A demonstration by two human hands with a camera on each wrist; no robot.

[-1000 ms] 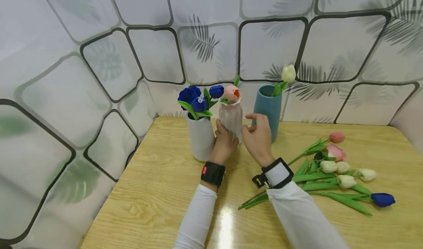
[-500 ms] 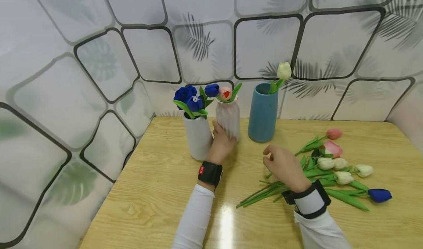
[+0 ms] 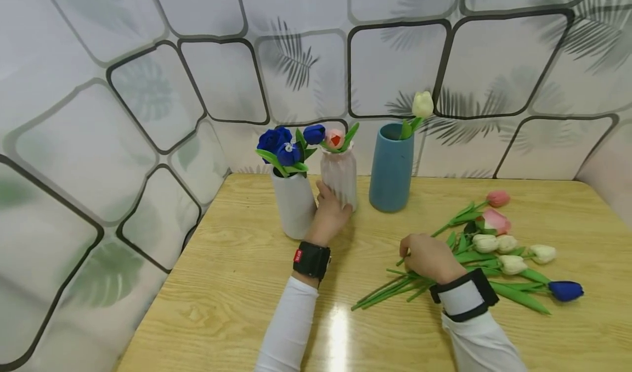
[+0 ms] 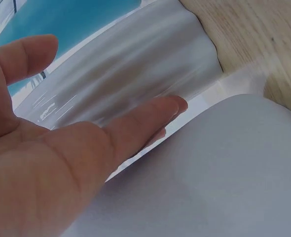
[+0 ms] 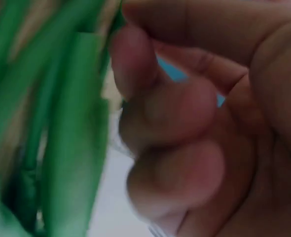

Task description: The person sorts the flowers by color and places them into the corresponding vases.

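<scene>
Left hand [image 3: 332, 217]: rested straight-fingered against the ribbed pale-pink vase [image 3: 339, 175].
Right hand [image 3: 432, 259]: curled narrowly at the long green flower stems [image 3: 387, 291], with any pinch impossible to confirm.
Pink vase: stood upright on the pale wooden bench [image 3: 222, 284], between the smooth white vase [image 3: 294, 207] and tapered blue vase [image 3: 391, 169].

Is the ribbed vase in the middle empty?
Not empty: in the head view, a pink bloom and a green leaf show at the mouth of the ribbed vase. The vase's inside is hidden.
</scene>
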